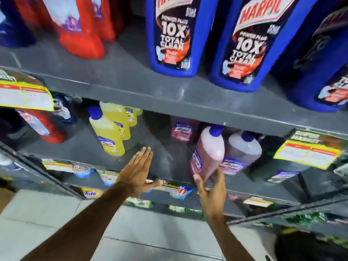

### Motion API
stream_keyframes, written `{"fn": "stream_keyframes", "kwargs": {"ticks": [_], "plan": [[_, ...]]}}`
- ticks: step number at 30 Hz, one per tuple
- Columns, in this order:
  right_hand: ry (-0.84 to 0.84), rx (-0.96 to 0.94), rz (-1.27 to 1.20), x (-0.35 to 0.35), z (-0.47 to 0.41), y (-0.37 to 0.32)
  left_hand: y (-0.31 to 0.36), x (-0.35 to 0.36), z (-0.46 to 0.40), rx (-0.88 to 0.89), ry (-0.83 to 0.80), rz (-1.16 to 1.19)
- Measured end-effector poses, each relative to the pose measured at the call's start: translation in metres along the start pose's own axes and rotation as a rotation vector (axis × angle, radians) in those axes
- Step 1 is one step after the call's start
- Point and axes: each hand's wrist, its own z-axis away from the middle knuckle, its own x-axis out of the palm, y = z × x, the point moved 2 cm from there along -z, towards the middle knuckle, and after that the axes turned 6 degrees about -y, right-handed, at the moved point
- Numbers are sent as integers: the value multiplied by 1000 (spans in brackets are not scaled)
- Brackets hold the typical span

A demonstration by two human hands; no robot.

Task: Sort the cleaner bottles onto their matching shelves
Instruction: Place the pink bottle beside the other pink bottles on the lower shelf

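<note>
A pink cleaner bottle [209, 149] with a blue cap leans tilted on the middle shelf [162, 162]. Its base sits between the thumb and fingers of my right hand [211, 191], which grips it loosely from below. Right beside it stands a lavender bottle [244, 147], and another pink bottle [181, 131] is further back. Left of the bare middle stretch stand yellow bottles [108, 134]. My left hand [137, 170] is flat and spread over the shelf's front edge, holding nothing.
The upper shelf [131, 85] carries large blue Harpic bottles [171, 34] on the right and red bottles [79, 29] on the left. A red bottle [44, 127] stands at the middle shelf's left. Yellow price tags [307, 154] hang off the edges. Lower shelves hold packets.
</note>
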Motion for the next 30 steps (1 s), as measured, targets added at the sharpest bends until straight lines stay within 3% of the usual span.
{"fn": "stream_keyframes", "kwargs": {"ticks": [10,20,30], "plan": [[-36,-15,19,25,-36,6,-10,23,-17,17,91,-43],[-321,-135,29,55,-61,-2,-9,25,-14,2,65,-39],[-342,-86,66,62,-75,15,-10,25,-14,8,74,-18]]}}
